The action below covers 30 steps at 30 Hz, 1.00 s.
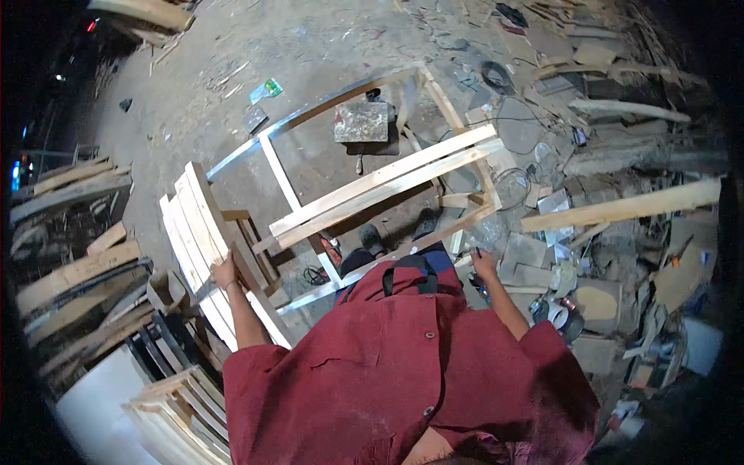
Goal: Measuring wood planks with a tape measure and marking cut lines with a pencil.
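Head view, looking steeply down past the wearer's own chest

The wide fisheye camera sits on the person's head, upright and unmirrored, so picture left is the wearer's left; the maroon shirt is nearest and fills the lower middle, with the left hand and the right hand farther off, near mid-height. Beyond them the view takes in a rectangular frame and littered floor up to the top edge (straight edges bend toward the rim, and the corners fall into black).
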Motion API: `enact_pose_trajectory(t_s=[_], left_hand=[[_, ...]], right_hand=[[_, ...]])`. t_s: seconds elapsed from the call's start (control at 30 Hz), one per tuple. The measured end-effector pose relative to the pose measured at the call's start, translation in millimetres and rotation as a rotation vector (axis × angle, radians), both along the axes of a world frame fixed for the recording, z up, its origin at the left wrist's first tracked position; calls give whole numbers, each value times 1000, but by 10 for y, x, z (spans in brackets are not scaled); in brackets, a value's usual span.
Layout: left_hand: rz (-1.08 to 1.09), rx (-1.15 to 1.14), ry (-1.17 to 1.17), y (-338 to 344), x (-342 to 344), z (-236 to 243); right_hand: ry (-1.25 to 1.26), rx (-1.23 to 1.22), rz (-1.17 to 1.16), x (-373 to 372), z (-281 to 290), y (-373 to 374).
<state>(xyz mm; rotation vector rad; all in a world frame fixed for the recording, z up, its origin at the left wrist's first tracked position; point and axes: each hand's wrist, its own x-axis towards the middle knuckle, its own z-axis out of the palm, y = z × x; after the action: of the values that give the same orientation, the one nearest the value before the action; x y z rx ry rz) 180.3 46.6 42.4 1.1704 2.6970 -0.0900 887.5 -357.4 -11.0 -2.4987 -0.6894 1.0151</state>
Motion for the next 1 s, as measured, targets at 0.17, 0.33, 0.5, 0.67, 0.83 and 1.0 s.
enact_pose_trajectory(t_s=[0.17, 0.33, 0.5, 0.67, 0.83, 1.0], left_hand=[[-160, 38, -73, -43, 170, 164], [-42, 288, 77, -298, 488, 54], [-293, 378, -130, -509, 219, -73], [-355, 418, -158, -521, 339, 99], [-506, 540, -239, -443, 1088, 957], [-967, 648, -540, -991, 2862, 2385]], right_hand=[[-43, 0, -24, -29, -17, 1], [-64, 98, -29, -35, 105, 184], [-59, 144, -42, -27, -43, 136], [-40, 162, -138, -27, 11, 83], [-64, 482, -184, -65, 496, 582], [622, 547, 65, -584, 1616, 1899]])
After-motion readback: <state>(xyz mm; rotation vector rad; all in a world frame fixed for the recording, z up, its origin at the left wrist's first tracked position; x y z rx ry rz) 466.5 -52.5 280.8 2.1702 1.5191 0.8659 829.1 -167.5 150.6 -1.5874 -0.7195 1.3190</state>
